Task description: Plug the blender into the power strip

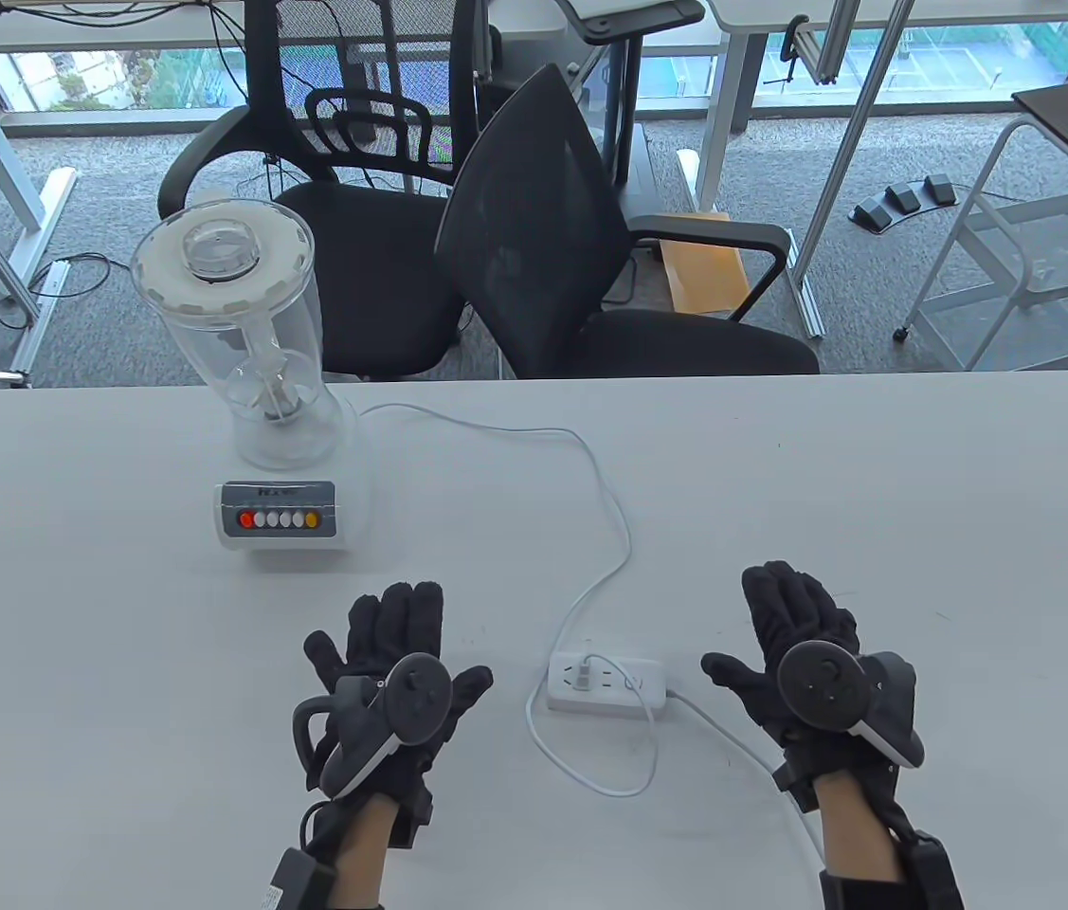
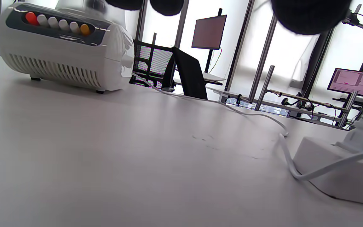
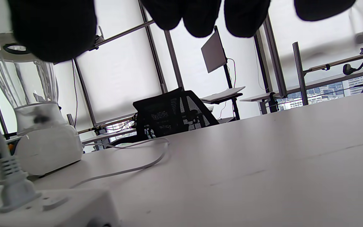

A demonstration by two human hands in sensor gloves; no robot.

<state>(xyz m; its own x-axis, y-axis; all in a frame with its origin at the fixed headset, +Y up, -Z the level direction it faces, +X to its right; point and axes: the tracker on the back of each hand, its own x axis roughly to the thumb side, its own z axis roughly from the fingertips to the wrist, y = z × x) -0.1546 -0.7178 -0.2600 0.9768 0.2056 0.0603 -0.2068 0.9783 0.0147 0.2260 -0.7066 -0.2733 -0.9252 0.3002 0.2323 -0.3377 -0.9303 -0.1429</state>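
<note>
The white blender (image 1: pixel 273 398) with a clear jar stands at the table's back left; its base with coloured buttons shows in the left wrist view (image 2: pixel 61 50) and the right wrist view (image 3: pixel 43 148). Its white cord (image 1: pixel 614 531) runs right, then loops down around the white power strip (image 1: pixel 590 697). The plug (image 1: pixel 633 681) stands in the strip, seen in the left wrist view (image 2: pixel 362 132) and the right wrist view (image 3: pixel 11 186). My left hand (image 1: pixel 420 635) lies open left of the strip. My right hand (image 1: pixel 770 626) lies open right of it. Neither hand holds anything.
The strip's own cord (image 1: pixel 751 758) runs off to the bottom right under my right wrist. Two black office chairs (image 1: pixel 581 275) stand behind the table's far edge. The white table (image 1: pixel 875 493) stretches out to the right.
</note>
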